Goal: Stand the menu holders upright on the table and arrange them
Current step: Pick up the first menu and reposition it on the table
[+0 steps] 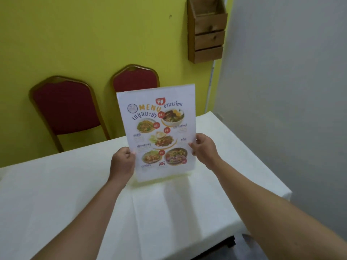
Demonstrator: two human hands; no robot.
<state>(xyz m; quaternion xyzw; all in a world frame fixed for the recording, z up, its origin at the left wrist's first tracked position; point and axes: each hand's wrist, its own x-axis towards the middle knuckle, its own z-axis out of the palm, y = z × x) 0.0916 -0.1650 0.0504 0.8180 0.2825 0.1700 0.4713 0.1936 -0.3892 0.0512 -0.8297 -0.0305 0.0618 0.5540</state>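
A table (75, 194) under a white cloth runs toward the yellow wall, where two red chairs (63, 109) stand. Near its far edge an acrylic menu holder (157, 132) stands upright, base on the cloth. The left hand (122, 162) and right hand (203, 149) each grip a side edge of it.

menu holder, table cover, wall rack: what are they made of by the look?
Menu holder: likely clear acrylic; see-through glossy base, printed paper sheet inside. Table cover: off-white cloth, matte, with fold creases and a draped corner. Wall rack: wood, brown stained, grain and knots visible.
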